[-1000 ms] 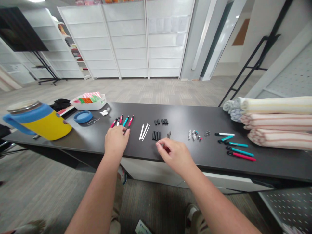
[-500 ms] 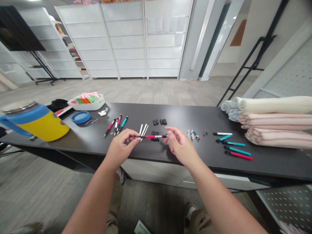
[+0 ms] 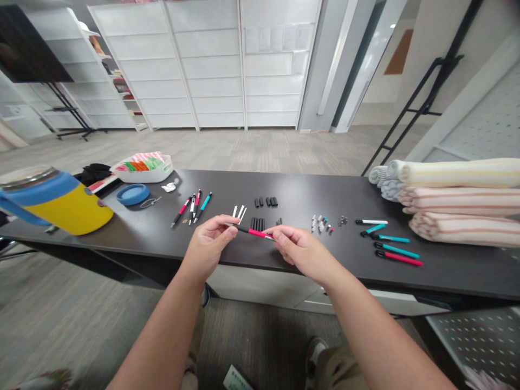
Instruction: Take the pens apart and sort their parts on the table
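Above the near edge of the black table [image 3: 292, 260], both hands hold one red and black pen [image 3: 254, 232]. My left hand [image 3: 209, 244] pinches its left end. My right hand [image 3: 298, 250] pinches its right end. Just behind the pen lie white refills [image 3: 239, 212] and two rows of black grips [image 3: 258, 222]. Three more pens [image 3: 193, 206] lie to the left of the hands.
Small pen parts [image 3: 323, 223] and several finished pens [image 3: 390, 246] lie to the right. Rolled towels [image 3: 459, 200] are stacked at the far right. A yellow and blue jug [image 3: 52, 203], a blue lid [image 3: 132, 194] and a white tray [image 3: 142, 168] stand at the left.
My left hand picked a red pen from the group on the left and brought it to the middle. My right hand left the table and closed on the pen's other end.
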### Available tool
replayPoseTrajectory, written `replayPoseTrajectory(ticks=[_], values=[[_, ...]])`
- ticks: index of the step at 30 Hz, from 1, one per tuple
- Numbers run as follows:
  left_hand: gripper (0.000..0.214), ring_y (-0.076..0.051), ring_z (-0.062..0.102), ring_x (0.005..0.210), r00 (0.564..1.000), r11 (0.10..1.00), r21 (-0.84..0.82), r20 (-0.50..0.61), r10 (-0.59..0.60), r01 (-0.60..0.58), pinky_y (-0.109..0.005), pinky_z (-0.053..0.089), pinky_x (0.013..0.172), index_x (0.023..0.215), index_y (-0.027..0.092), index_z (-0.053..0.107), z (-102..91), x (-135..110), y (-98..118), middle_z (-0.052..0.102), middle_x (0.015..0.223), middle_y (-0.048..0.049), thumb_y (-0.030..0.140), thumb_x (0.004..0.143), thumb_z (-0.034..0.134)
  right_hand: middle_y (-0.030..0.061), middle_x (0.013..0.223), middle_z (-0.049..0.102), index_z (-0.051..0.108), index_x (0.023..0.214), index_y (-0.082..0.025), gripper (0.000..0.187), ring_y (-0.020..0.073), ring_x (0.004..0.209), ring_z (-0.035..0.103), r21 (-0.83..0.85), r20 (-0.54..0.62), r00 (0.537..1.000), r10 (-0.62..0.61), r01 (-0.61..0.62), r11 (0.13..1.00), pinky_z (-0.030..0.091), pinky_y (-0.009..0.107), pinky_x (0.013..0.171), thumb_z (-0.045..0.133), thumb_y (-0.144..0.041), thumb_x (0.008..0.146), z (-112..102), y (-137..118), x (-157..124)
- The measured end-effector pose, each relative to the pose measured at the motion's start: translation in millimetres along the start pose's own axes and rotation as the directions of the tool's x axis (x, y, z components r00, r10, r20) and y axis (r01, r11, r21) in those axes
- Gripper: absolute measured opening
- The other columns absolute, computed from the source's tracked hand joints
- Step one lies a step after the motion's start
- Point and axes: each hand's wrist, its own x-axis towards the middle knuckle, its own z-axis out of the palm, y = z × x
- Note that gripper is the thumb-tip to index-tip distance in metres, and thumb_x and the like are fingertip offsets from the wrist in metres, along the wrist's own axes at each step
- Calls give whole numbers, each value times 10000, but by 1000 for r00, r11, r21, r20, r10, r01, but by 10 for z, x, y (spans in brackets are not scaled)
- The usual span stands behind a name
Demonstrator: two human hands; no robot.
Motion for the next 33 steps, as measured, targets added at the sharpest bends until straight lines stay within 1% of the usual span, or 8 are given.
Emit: replayPoseTrajectory(ticks=[2,5,8,13,18,23,29,33], values=[[284,-135,650,789,1000,1000,-2,18,9,-9,-249,517,773,1047,186,809,29,-6,22,769,969,-69,359,835,885,-66,636,369,737,1107,-178,541,95,518,282,-92,35,999,3,0,996,211,252,487,510,-661,1018,3,-9,-9],[315,-161,670,838,999,994,-107,24,31,-28,-284,535,790,1090,186,810,113,-9,38,785,1080,-117,420,882,840,-68,620,343,739,1022,-178,542,100,527,287,-172,62,998,1,9,985,211,249,498,467,-647,1042,18,-30,-11],[308,-169,679,863,999,964,-263,-3,41,-40,-284,540,759,1098,203,805,229,5,14,790,1062,-115,446,909,811,-62,637,378,716,962,-182,522,103,544,316,-179,72,997,-17,30,983,236,244,510,453,-624,1054,32,-53,-5],[252,-149,672,817,998,920,-390,-57,21,-41,-256,537,706,936,204,799,362,50,-42,783,978,-77,412,830,892,-63,632,387,707,946,-189,473,108,552,340,-237,35,998,-54,61,970,257,247,535,445,-565,1069,43,-97,-17],[293,-146,656,789,993,914,-405,-118,-19,-31,-247,537,678,901,180,791,360,90,-45,766,918,-68,393,766,941,-47,668,500,731,950,-206,396,114,603,426,-383,-32,991,-130,108,917,315,252,608,454,-457,1081,87,-128,-38],[345,-111,608,694,994,910,-415,-89,-62,19,-243,529,659,717,152,698,342,125,-25,748,895,-45,373,732,962,-29,735,592,748,982,-213,371,126,682,504,-425,-57,981,-185,144,893,347,250,662,455,-417,1084,95,-116,-40],[326,-139,629,836,995,921,-389,-87,-39,2,-242,527,676,1040,179,792,350,130,-16,761,1069,-89,396,821,899,-53,612,456,739,1004,-232,427,125,579,410,-354,-119,984,-134,84,932,288,251,583,432,-516,1085,69,-58,-47],[249,-123,620,786,992,935,-355,-112,-49,6,-243,517,677,930,165,776,348,133,-12,754,1001,-72,361,828,892,-45,606,470,751,1011,-230,445,133,578,416,-368,-118,984,-131,79,926,303,253,592,434,-534,1079,67,-55,-46]])
